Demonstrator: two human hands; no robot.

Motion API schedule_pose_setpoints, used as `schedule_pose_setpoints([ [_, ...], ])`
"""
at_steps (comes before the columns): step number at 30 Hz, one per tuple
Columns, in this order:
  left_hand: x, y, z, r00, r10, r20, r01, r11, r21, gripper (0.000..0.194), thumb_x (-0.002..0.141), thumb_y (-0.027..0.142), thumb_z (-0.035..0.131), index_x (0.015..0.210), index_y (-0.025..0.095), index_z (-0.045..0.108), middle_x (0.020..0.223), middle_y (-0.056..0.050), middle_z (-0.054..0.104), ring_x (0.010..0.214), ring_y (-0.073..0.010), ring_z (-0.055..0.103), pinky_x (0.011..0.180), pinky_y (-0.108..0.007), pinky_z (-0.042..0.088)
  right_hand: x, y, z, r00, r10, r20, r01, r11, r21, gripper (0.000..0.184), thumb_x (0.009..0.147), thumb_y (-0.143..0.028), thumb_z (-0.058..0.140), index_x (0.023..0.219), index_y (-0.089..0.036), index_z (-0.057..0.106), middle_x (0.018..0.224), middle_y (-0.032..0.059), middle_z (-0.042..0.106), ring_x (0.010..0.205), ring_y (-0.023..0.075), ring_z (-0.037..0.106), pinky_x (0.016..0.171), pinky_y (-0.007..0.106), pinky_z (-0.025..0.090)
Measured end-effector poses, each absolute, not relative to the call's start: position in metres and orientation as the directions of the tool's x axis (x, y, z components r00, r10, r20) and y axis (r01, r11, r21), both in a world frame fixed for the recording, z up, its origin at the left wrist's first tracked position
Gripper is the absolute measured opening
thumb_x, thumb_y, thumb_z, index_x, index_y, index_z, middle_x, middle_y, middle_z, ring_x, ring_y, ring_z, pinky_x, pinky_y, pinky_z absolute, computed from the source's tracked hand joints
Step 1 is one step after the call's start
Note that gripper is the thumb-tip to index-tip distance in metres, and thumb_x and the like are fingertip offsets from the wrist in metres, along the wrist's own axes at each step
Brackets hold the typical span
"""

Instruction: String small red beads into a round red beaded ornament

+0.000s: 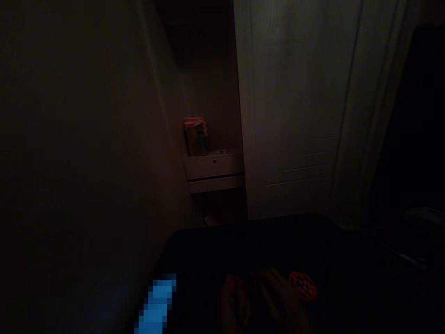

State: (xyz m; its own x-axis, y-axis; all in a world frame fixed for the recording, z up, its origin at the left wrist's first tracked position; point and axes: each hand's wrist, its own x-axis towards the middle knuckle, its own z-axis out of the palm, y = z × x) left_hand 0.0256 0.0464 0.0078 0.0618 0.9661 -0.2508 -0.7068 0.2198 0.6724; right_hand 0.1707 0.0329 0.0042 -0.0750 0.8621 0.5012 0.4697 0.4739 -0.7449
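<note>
The scene is very dark. At the bottom middle my left hand point(234, 302) is curled closed, with a faint red spot near its fingertips; what it holds is too dark to make out. Close by on its right, my right hand point(279, 297) has its fingers bent together toward the left hand, and anything between them is hidden in shadow. A round red piece with a dark lattice pattern point(303, 285) lies just right of my right hand on the dark surface point(250, 246). Whether that hand touches it I cannot tell.
A blurred-out bright blue screen point(156, 304) is at the lower left, near the wall point(86, 139). Ahead stand a pale cabinet door point(292, 106) and a drawer unit point(213, 168) bearing a red-striped packet point(195, 122). A thin cable-like line point(389, 248) shows at right.
</note>
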Motion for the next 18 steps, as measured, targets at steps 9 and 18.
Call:
schedule_pose_setpoints([
  [9, 0.017, 0.040, -0.007, -0.161, 0.938, -0.306, -0.701, 0.109, 0.705, 0.032, 0.064, 0.039, 0.087, 0.082, 0.023, 0.066, 0.068, 0.000, 0.070, 0.060, -0.0152, 0.067, 0.054, -0.021, 0.050, 0.137, 0.027, 0.007, -0.102, 0.799, 0.593, 0.314, 0.591, -0.743, 0.021, 0.099, -0.030, 0.053, 0.106, -0.028, 0.073, 0.096, 0.0055, 0.075, 0.089, 0.0195, 0.073, 0.079, 0.025, 0.058],
  [18, 0.027, 0.025, 0.002, -0.185, 0.969, -0.164, -0.598, 0.021, 0.801, 0.026, 0.060, 0.027, 0.088, 0.080, 0.024, 0.071, 0.087, -0.007, 0.076, 0.090, -0.0261, 0.071, 0.070, -0.026, 0.056, 0.141, 0.027, -0.006, -0.013, 0.843, 0.538, 0.257, 0.523, -0.813, 0.025, 0.098, -0.043, 0.056, 0.100, -0.030, 0.076, 0.091, 0.0056, 0.074, 0.086, 0.0209, 0.072, 0.076, 0.025, 0.059],
])
